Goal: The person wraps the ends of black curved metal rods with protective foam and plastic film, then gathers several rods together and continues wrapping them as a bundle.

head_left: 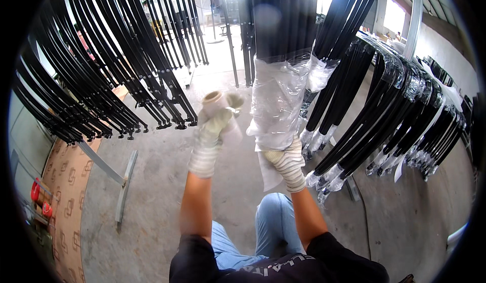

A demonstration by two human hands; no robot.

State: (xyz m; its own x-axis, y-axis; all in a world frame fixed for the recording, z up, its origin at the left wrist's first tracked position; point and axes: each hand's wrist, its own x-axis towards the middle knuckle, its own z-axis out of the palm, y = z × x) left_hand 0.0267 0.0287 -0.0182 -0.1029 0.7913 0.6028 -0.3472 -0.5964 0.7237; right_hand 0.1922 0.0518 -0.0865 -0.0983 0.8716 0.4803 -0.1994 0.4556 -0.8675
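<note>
My left hand (210, 136), in a white knit glove, is closed around a roll of clear wrapping film (218, 104) held up at chest height. To its right hangs a bundle of black curved bars (283, 19) whose lower end is wrapped in clear plastic film (276, 100). My right hand (287, 162), also gloved, grips the bottom of that wrapped end from below. The two hands are a short gap apart, with the roll level with the wrapped part.
Rows of hanging black curved bars fill the left (101, 80) and the right (385, 110); those on the right have film-wrapped tips (329, 174). A metal rail (124, 181) lies on the concrete floor, with cardboard sheets (66, 181) and red rolls (36, 191) at the left.
</note>
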